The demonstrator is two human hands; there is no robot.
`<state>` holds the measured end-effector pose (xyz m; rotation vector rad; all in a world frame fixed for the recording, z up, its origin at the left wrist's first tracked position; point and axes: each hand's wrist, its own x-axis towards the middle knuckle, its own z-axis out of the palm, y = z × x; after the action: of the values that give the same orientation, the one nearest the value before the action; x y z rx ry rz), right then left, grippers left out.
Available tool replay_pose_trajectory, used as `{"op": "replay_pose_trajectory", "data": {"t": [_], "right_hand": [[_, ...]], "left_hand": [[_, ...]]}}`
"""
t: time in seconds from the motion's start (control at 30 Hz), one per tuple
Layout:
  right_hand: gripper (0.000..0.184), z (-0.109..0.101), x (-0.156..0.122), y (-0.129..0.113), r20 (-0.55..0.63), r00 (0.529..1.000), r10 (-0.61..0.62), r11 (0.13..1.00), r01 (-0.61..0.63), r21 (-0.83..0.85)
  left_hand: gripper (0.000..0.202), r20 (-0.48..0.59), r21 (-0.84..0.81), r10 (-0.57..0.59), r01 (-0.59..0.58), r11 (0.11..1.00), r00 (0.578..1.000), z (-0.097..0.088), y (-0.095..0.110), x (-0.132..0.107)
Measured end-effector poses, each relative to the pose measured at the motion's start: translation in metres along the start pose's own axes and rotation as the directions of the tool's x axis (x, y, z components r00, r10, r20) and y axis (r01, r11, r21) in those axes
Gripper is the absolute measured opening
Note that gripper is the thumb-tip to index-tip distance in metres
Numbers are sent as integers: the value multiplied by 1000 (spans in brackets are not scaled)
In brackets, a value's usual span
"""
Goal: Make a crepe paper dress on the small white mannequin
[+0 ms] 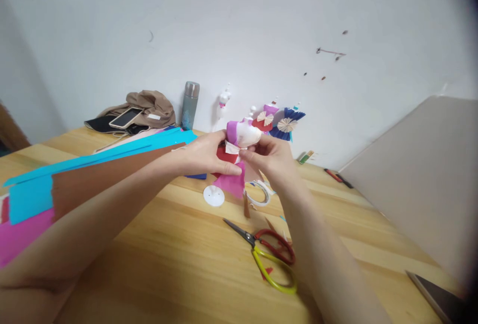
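Note:
My left hand (207, 157) and my right hand (271, 157) meet above the wooden table (179, 254), both closed on a small paper doll (241, 137). The doll has a white rounded body wrapped in purple, red and pink paper, and a pink paper flap (231, 182) hangs below it. My right fingers pinch a strip of white tape at its middle. On the table just under the hands lie a white round disc (213, 195) and a roll of white tape (259, 193).
Scissors with red and yellow handles (267, 257) lie in front of my right arm. Long sheets of blue, brown and pink paper (74, 179) cover the left. A brown bag with a phone (126, 117), a grey flask (189, 105), finished paper dolls (278, 121) and a grey board (421, 184) line the wall.

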<state>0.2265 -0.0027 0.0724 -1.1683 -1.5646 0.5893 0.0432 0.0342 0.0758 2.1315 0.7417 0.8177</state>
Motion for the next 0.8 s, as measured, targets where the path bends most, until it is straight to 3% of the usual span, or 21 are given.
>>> {"op": "replay_pose_trajectory", "data": {"t": [0.13, 0.4, 0.63, 0.8], "right_hand": [[15, 1, 0, 0, 8, 1000, 7, 1000, -7, 19], [14, 2, 0, -1, -3, 1000, -1, 1000, 1, -7], [13, 3, -1, -1, -40, 999, -20, 999, 18, -39], [13, 4, -1, 1, -31, 999, -45, 998, 44, -43]], "left_hand": [[49, 65, -80, -33, 38, 996, 997, -6, 5, -4], [42, 114, 60, -46, 40, 997, 992, -20, 15, -9], [47, 94, 8, -104, 103, 995, 990, -14, 16, -7], [37, 50, 39, -55, 53, 998, 997, -12, 16, -7]]}}
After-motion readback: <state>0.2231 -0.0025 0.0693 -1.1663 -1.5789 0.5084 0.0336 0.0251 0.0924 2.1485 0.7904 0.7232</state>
